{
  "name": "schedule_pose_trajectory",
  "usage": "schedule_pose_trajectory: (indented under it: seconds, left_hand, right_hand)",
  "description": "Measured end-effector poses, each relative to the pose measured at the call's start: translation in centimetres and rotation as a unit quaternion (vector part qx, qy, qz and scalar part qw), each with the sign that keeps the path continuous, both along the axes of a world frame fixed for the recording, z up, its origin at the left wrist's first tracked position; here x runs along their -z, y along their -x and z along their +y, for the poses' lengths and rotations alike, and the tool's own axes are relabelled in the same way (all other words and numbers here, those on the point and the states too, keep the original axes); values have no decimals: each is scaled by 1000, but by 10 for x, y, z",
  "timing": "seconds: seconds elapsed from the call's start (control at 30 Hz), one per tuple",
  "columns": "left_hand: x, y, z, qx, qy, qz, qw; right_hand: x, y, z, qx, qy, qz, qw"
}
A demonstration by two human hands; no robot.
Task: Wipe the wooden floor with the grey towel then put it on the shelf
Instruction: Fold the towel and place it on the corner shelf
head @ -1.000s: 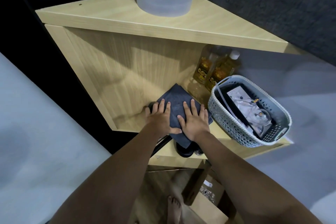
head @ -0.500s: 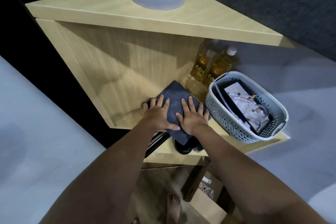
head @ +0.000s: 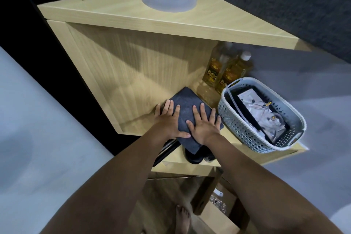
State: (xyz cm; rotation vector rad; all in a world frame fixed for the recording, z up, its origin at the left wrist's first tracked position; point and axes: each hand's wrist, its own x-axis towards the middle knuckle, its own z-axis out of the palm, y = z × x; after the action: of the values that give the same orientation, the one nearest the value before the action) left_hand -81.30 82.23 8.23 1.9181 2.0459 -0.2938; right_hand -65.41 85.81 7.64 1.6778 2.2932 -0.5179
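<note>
Head view looks down on the grey towel (head: 187, 109), folded and lying on the lower board of the corner shelf (head: 224, 139), near the white basket (head: 245, 133) and in front of two oil bottles (head: 226, 73). Both hands lie flat on it, fingers straight: the left hand (head: 168, 121) covers its left edge, the right hand (head: 204, 124) its right side, neither grasping. I judge the wiping finished and the putting-away all but done. Next, the hands need only lift away, leaving the towel settled without dragging it off the front edge.
</note>
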Motion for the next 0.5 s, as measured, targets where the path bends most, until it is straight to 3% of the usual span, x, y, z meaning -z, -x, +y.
schedule_pose_trajectory:
  seconds: [0.23, 0.5]
  left_hand:
    - [17, 13, -20, 71, -94, -131, 984]
    - [8, 17, -9, 42, -57, -113, 991]
  right_hand:
    - [6, -7, -21, 7, -44, 10, 999]
    - [-6, -3, -15, 4, 4, 38, 999]
